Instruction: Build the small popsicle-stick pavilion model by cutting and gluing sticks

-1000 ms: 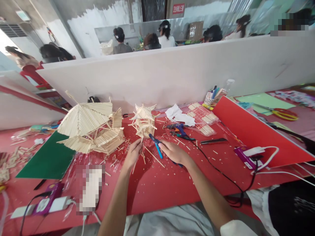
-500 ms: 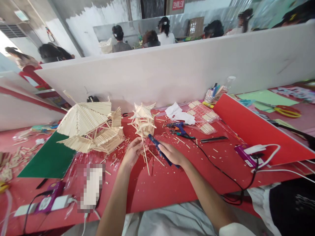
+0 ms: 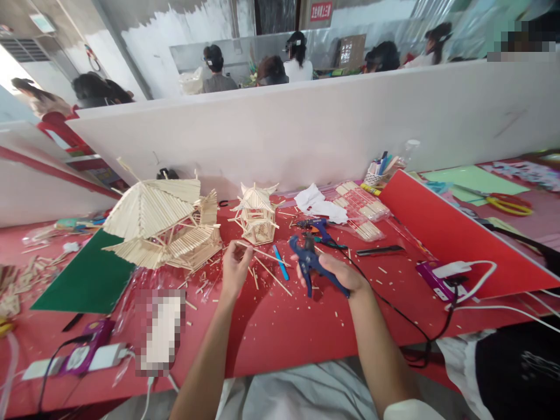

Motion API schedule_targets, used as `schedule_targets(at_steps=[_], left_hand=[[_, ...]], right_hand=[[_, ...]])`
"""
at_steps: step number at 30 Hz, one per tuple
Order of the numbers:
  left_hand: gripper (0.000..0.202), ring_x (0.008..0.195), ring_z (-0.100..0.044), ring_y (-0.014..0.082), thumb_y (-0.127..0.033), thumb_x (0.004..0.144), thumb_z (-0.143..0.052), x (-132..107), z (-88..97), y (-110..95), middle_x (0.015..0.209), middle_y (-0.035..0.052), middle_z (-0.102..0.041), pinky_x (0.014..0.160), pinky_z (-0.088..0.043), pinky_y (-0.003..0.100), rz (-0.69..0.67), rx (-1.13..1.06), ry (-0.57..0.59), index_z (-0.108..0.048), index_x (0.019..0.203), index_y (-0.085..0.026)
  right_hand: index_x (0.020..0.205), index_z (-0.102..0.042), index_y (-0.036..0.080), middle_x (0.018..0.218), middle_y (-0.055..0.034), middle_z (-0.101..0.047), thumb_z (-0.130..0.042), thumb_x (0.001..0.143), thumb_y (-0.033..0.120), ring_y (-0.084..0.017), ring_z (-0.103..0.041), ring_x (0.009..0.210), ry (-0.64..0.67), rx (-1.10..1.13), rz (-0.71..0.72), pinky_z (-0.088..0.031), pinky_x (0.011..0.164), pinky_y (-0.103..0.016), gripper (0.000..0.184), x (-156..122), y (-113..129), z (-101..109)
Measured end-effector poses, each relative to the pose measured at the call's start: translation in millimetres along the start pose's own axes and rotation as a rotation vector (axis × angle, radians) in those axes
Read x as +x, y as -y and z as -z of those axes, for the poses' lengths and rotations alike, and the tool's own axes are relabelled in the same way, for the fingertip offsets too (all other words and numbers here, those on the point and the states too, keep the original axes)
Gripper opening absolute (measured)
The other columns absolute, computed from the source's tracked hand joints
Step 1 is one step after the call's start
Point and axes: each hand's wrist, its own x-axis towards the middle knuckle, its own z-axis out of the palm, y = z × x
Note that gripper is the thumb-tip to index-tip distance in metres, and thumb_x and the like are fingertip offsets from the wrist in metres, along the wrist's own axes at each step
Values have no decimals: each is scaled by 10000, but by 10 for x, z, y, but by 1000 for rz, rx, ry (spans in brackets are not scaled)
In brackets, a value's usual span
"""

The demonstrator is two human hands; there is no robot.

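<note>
- Red table (image 3: 280, 338) lies under both forearms (image 3: 378, 344), which reach forward.
- Left hand (image 3: 237, 271), fingers bent, seems to pinch a stick (image 3: 269, 256), just before the small model (image 3: 257, 214).
- Right hand (image 3: 339, 273), half closed, grips the cutter (image 3: 311, 261), handles spread apart.

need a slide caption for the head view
Left hand holds a thin stick, right hand a blue pliers-like tool, near a large stick pavilion and a smaller one.

From the wearer's head, the one view looks forward and down, fairly near left hand (image 3: 236, 269) and right hand (image 3: 347, 275), table (image 3: 289, 341) toward six o'clock, partition (image 3: 280, 134) toward twelve.
</note>
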Motion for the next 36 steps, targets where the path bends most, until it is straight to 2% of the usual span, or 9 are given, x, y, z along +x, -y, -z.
schedule_targets(at_steps=[3,6,10,16,21,27,32,36], left_hand=[[215,753,-642,157,-392,868,-675,-30,-34,18,789,7,-644,761,-544,298,-91,77,-86,-577,846,-202],[209,752,-650,159,-392,873,-670,-48,-40,39,807,7,-651,754,-547,297,-139,68,-194,-580,866,-204],[189,751,-639,150,-377,882,-668,-57,-39,51,816,10,-649,742,-541,279,-188,66,-295,-588,867,-206],[206,785,-666,165,-398,883,-681,-69,-82,121,834,10,-654,789,-574,323,-142,13,-144,-600,892,-209],[234,817,-670,169,-429,888,-666,-71,-94,150,880,28,-662,819,-577,333,-157,56,-145,-605,898,-204],[241,823,-665,169,-431,893,-663,-71,-101,197,911,42,-665,815,-571,322,-165,80,-122,-611,922,-198],[228,800,-686,167,-410,889,-688,-76,-132,217,863,26,-673,812,-584,329,-151,29,-70,-614,914,-196],[234,925,-734,209,-423,898,-683,-77,-162,204,965,63,-738,874,-597,387,-123,-87,-26,-583,916,-212]], right_hand=[[1281,-619,192,1034,-103,-730,-441,939,710,-257,-683,924,103,-162,-79,-529,851,-386,646,30,17,-111],[1180,-658,219,882,-42,-721,-387,1016,593,-216,-663,820,42,-388,-115,-508,802,-339,490,153,12,-261],[1119,-655,209,789,-13,-676,-343,1052,495,-197,-637,727,-63,-523,-118,-467,704,-297,428,287,-31,-389],[1005,-630,223,696,13,-617,-311,1061,472,-183,-604,631,-195,-568,-65,-407,641,-275,408,347,-73,-491],[985,-617,232,740,5,-637,-346,1051,461,-196,-614,703,-247,-648,-49,-376,669,-275,361,366,-62,-499],[957,-580,215,765,4,-625,-329,1055,446,-180,-592,705,-275,-620,-27,-370,651,-271,355,358,-65,-465],[991,-599,213,783,-3,-641,-335,1057,444,-183,-598,721,-275,-640,-1,-366,660,-278,357,363,-80,-474],[990,-592,220,788,-8,-646,-354,1053,427,-189,-604,718,-288,-622,-1,-361,652,-279,322,367,-81,-471]])
